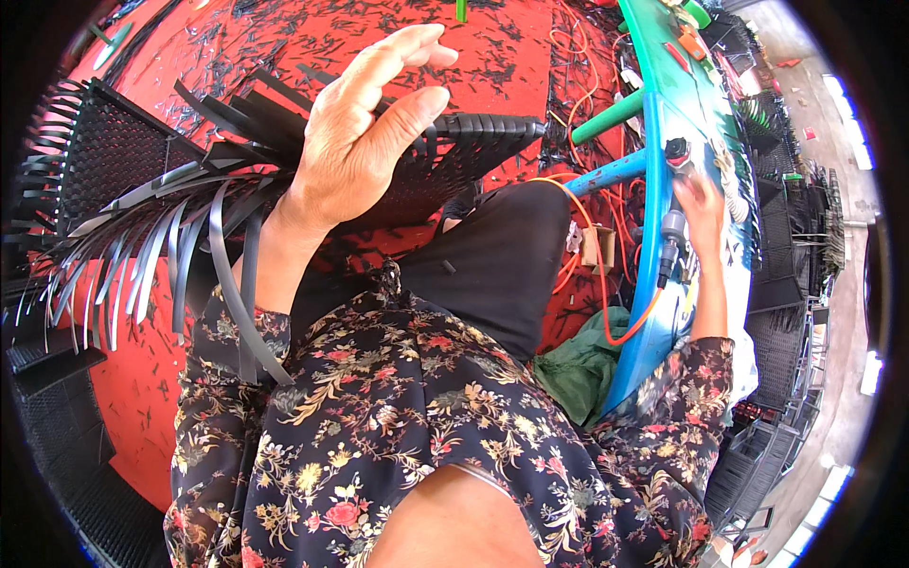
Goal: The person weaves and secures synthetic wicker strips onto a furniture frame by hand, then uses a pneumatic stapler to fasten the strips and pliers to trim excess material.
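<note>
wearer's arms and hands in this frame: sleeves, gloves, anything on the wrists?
Both arms wear the same dark, nearly black blouse printed with small red, yellow and cream flowers. The left sleeve and the right sleeve each end partway down the forearm. The left hand and the right hand are bare: no gloves. No rings, watch or bands show on either wrist or hand.

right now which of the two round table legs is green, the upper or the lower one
The upper round table leg is green; the lower round table leg, nearer the right hand on the turquoise table top, is blue.
</note>
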A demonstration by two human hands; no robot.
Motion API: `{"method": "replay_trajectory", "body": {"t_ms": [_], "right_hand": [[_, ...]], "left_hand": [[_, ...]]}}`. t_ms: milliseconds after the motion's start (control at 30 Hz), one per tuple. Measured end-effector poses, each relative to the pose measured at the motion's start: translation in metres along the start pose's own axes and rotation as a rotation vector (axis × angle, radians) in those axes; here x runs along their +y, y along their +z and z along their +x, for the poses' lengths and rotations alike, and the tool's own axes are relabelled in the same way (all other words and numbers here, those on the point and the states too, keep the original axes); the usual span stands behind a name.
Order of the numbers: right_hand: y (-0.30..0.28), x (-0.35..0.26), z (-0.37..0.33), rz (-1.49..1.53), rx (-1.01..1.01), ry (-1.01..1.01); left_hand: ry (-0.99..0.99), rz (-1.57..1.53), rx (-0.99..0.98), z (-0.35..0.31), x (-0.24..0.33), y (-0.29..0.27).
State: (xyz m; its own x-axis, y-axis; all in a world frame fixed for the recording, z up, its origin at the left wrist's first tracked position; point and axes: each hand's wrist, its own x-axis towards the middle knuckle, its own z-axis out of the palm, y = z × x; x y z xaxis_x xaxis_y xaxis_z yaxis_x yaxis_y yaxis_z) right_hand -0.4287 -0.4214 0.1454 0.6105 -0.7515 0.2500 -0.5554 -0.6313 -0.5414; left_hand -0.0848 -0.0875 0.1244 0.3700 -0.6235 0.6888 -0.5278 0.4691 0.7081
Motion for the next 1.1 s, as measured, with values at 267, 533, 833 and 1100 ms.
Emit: {"method": "replay_trajectory", "body": {"t_ms": [267,533,833,1100], "right_hand": [[0.145,-0.271,-0.002,0.054,-0.262,-0.705],[0.142,-0.26,-0.012,0.426,-0.269,-0.448],[0.147,-0.263,-0.03,0.827,-0.172,-0.281],[0.14,-0.274,-0.037,1.245,-0.254,0.0]], "left_hand": [[0.051,0.079,0.081,0.007,0.002,0.005],[0.201,0.325,0.255,0.006,-0.008,0.009],[-0.004,0.618,-0.288,0.006,0.011,0.01],[0.079,0.73,-0.252,0.005,0.017,0.013]]}}
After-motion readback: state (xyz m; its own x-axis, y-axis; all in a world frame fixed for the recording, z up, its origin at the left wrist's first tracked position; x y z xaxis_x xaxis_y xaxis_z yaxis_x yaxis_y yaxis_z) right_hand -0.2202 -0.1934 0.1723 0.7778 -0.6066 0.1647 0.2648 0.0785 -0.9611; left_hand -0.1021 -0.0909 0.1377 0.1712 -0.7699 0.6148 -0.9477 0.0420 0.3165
